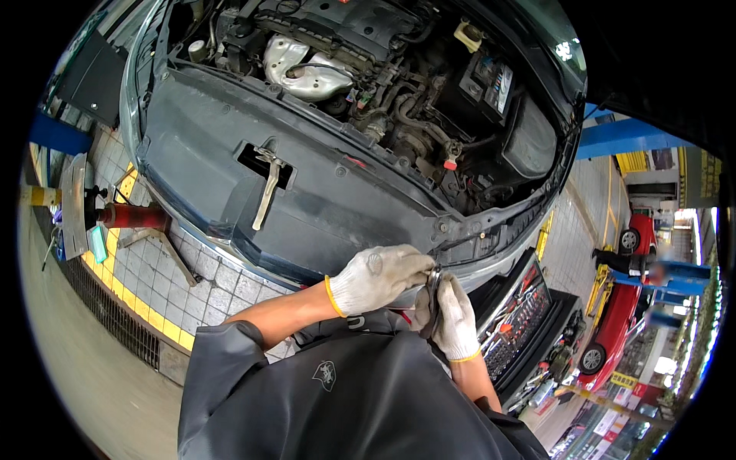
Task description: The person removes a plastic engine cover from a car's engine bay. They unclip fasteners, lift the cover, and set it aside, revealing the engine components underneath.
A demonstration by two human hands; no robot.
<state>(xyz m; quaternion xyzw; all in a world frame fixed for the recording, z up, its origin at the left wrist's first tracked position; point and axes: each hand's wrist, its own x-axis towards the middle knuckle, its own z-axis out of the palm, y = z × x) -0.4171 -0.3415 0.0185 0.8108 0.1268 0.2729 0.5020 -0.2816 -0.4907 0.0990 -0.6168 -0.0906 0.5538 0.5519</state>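
Note:
Both hands wear white knit gloves with yellow cuffs and meet over the car's front edge, right of the middle. My left hand (379,277) is closed, its fingertips pinching the upper end of a slim, dark metal piece (434,287). Around the lower part of that piece my right hand (456,318) is wrapped. Gloves cover much of it, so its exact kind does not show. Just beyond the hands lies the black plastic front cover (337,222) of the car, with a metal hood latch (268,184) in its opening.
The open engine bay (345,77) spreads ahead, with a battery (479,88) at its right. An open tool case (521,322) with sockets stands to my right. At left are a red cylindrical stand (134,216) and a floor grate (107,307). A red car (613,330) is farther right.

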